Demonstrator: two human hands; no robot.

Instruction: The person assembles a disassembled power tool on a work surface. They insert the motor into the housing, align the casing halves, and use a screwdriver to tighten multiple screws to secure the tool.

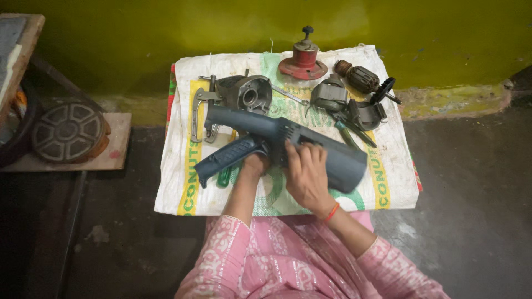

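1. Head view, left hand (256, 164): closed around the underside of the blue-grey power-tool housing (288, 145), just where the side handle (227, 158) branches off; fingers hidden beneath the body, so extent of wrap not visible.
2. Right hand (306, 173): laid flat on top of the housing, fingertips (293, 148) pressed at a dark slot near mid-length; pressing down, not closed around anything. Orange band at the wrist.
3. Housing: directly ahead of both hands, touching both. Long axis from upper left to lower right across the sack, wide open end to lower right, narrow end to upper left. Side handle angled down to the lower left.
4. Nearness: right hand over the middle of the body; left hand closer to the handle junction and the narrow end.
5. Beyond the housing, near the narrow end: grey gear case (246, 93) and metal clamp-like puller (202, 108), just beside each other.
6. Farther back: red flanged part (303, 60) near the wall; wound armature (360, 77) and grey motor parts (332, 95) to the right, close together.
7. Support: white woven sack (188, 188) spread over a small table, green wall (166, 33) behind.
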